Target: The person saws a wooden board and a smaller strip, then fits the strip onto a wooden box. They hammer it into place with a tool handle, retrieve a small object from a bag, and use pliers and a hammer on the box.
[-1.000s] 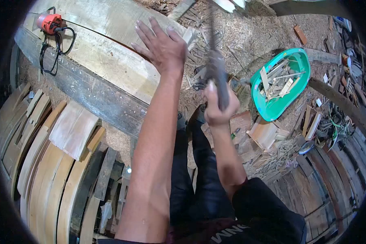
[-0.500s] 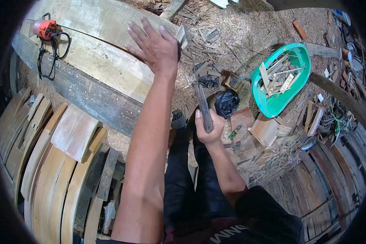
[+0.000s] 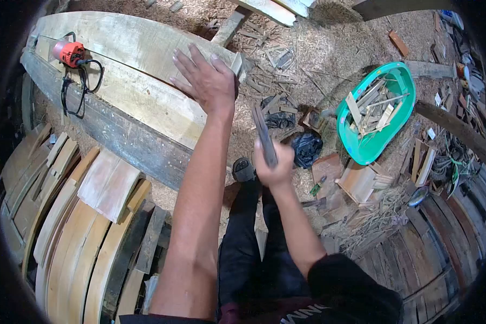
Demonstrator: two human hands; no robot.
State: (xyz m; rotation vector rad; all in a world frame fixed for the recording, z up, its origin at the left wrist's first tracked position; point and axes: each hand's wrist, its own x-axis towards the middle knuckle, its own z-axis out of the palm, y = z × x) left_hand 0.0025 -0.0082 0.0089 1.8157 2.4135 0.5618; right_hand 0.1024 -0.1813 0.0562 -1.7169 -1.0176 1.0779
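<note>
My left hand (image 3: pixel 206 81) lies with its fingers spread on the pale wooden boards (image 3: pixel 140 40), near their right end. A small wood piece (image 3: pixel 236 63) stands up at that end, just beside the hand. My right hand (image 3: pixel 274 162) is wrapped round the dark handle of a machete (image 3: pixel 262 129), held up in front of my legs. Its blade is seen nearly edge-on and blurred, so its far end is hard to make out. The machete is apart from the boards.
An orange-red power tool (image 3: pixel 72 53) with a black cord sits on the boards' left part. A green tub (image 3: pixel 366 154) of wood scraps stands right, by a black plastic bag (image 3: pixel 306 150). Stacked planks (image 3: pixel 70 254) lie lower left. Shavings and offcuts cover the ground.
My right hand has lifted slightly, and the machete has tilted so its blade looks shorter. My left hand stays on the boards. The whole view has shifted a little.
</note>
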